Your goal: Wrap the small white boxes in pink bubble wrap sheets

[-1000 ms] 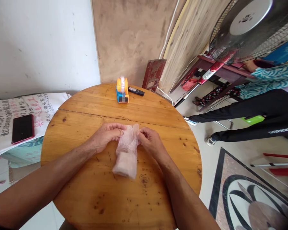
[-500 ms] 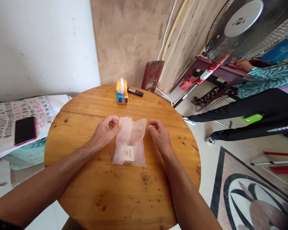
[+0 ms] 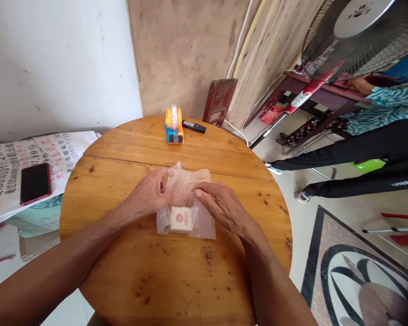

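A sheet of clear bubble wrap lies spread on the round wooden table. On its near part rests a small whitish square box with red print on top; a layer of the wrap seems to cover part of it. My left hand is at the wrap's left edge, fingers curled with the edge between them and the thumb. From the right, my right hand reaches over the wrap with its fingers stretched and a narrow gap to the thumb. Its fingertips are at the wrap's surface, just beyond the box.
An orange and blue tape dispenser and a black remote-like object stand at the table's far edge. A phone lies on printed white sacking at left. To the right are a fan, a red chair and people.
My right hand has come left from beside the bubble wrap to over it. My left hand has shifted slightly, and more of the box's printed top shows.
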The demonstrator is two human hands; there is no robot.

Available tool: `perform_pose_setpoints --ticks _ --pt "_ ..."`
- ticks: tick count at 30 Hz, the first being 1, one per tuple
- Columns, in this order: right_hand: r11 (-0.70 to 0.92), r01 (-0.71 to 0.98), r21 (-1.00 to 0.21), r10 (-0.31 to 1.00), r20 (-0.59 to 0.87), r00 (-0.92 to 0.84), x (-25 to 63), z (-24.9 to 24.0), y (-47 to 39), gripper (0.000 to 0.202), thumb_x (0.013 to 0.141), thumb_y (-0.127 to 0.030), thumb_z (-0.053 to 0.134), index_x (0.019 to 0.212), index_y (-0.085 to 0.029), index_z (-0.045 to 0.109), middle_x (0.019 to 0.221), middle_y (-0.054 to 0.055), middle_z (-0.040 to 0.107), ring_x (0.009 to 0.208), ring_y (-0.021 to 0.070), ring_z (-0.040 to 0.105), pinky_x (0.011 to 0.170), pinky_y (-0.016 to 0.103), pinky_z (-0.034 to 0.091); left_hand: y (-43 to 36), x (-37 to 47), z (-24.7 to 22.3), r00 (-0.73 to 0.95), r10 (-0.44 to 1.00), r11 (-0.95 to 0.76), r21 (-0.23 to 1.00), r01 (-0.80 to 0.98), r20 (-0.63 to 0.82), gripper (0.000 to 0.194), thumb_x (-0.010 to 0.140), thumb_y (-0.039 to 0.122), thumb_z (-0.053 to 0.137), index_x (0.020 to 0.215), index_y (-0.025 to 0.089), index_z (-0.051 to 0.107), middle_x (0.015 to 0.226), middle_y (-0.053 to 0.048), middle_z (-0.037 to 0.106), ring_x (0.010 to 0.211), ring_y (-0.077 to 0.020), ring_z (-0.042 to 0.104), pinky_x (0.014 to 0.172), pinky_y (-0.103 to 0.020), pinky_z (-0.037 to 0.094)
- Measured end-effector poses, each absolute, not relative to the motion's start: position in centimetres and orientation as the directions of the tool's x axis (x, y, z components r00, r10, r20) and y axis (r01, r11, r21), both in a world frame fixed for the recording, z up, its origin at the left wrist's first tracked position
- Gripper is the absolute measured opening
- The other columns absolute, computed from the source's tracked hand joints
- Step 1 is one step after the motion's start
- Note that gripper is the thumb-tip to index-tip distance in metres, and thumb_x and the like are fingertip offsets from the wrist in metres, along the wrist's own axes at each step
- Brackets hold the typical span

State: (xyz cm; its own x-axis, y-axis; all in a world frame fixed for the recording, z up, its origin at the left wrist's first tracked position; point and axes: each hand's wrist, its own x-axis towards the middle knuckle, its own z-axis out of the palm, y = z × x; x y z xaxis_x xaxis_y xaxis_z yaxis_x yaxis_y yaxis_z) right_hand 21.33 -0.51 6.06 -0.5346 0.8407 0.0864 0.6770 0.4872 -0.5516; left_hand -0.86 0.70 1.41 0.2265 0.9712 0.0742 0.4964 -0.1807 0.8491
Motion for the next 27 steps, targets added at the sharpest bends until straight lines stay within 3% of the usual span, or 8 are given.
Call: perform_pose_setpoints --ticks 3,7,13,16,19,22,25,27 --pt "0.432 0.627 -0.648 0.804 -0.037 -0.593 21.8 6.6 -0.6 0.031 0.094 -0.046 0.054 0.09 -0.019 0.066 0.079 0.0 0.064 0.071 0.0141 0.055 0.067 0.026 0.039 1.3 -1.7 1.7 0.164 0.985 -0.113 0.912 0.395 0.051 0.035 0.068 0.02 0.053 0.103 0.02 0.054 0.057 0.008 0.05 0.048 -0.01 0.042 0.047 -0.022 0.029" --pt "0.382 0.577 -0.722 0.775 -0.09 -0.625 22.1 6.3 -0.6 0.017 0.084 -0.034 0.065 0.092 -0.019 0.067 0.078 -0.001 0.064 0.068 0.0124 0.053 0.062 0.024 0.039 1.8 -2.1 2.1 0.151 0.988 -0.017 0.965 0.262 -0.023 0.037 0.066 0.02 0.053 0.103 0.019 0.052 0.058 0.007 0.054 0.046 -0.01 0.047 0.046 -0.02 0.031" --pt "0.462 0.494 -0.736 0.848 0.205 -0.488 22.4 5.3 -0.2 0.017 0.085 -0.027 0.063 0.099 -0.019 0.067 0.082 0.0 0.066 0.073 0.0128 0.057 0.069 0.025 0.044 2.7 -2.3 1.8 0.027 1.0 0.008 0.981 0.192 -0.013 0.043 0.067 0.022 0.056 0.11 0.019 0.05 0.062 0.006 0.056 0.047 -0.0107 0.05 0.046 -0.02 0.036" --pt "0.487 0.466 -0.738 0.836 0.24 -0.494 22.4 5.6 -0.3 0.015 0.085 -0.024 0.063 0.098 -0.019 0.068 0.086 0.001 0.068 0.077 0.0137 0.061 0.072 0.026 0.046 3.2 -2.9 1.8 -0.006 1.0 0.021 0.975 0.221 -0.02 0.048 0.067 0.022 0.056 0.114 0.018 0.05 0.064 0.006 0.055 0.049 -0.0119 0.051 0.047 -0.022 0.039" --pt "0.504 0.383 -0.774 0.75 0.173 -0.638 22.4 6.6 -0.8 0.009 0.087 -0.023 0.063 0.09 -0.018 0.07 0.088 0.003 0.069 0.083 0.0141 0.062 0.077 0.027 0.048 3.3 -3.3 2.0 -0.097 0.992 -0.042 0.944 0.327 0.077 0.053 0.066 0.02 0.058 0.119 0.017 0.051 0.071 0.004 0.055 0.057 -0.0124 0.051 0.051 -0.022 0.04" --pt "0.495 0.285 -0.821 0.53 0.024 -0.848 22.4 7.7 -1.4 0.011 0.087 -0.028 0.066 0.087 -0.018 0.072 0.094 0.004 0.069 0.091 0.0156 0.063 0.085 0.03 0.048 2.8 -3.3 2.4 -0.15 0.939 -0.23 0.888 0.398 0.311 0.047 0.069 0.019 0.06 0.116 0.018 0.056 0.084 0.0 0.059 0.072 -0.0136 0.056 0.061 -0.024 0.045" --pt "0.402 0.27 -0.875 0.339 -0.132 -0.931 22.3 7.8 -1.8 0.017 0.087 -0.031 0.066 0.094 -0.017 0.072 0.092 0.004 0.07 0.084 0.0146 0.064 0.077 0.026 0.049 1.9 -3.1 3.1 -0.008 0.903 -0.396 0.84 0.372 0.43 0.035 0.076 0.02 0.059 0.111 0.018 0.061 0.097 -0.004 0.065 0.084 -0.0155 0.059 0.07 -0.025 0.049" --pt "0.35 0.327 -0.878 0.354 -0.199 -0.914 22.1 7.4 -1.8 0.019 0.089 -0.032 0.063 0.094 -0.016 0.071 0.082 0.002 0.068 0.073 0.0123 0.061 0.067 0.023 0.047 1.3 -2.9 3.3 0.133 0.91 -0.414 0.864 0.285 0.392 0.034 0.081 0.024 0.058 0.114 0.017 0.06 0.1 -0.006 0.067 0.084 -0.0158 0.062 0.07 -0.026 0.05"
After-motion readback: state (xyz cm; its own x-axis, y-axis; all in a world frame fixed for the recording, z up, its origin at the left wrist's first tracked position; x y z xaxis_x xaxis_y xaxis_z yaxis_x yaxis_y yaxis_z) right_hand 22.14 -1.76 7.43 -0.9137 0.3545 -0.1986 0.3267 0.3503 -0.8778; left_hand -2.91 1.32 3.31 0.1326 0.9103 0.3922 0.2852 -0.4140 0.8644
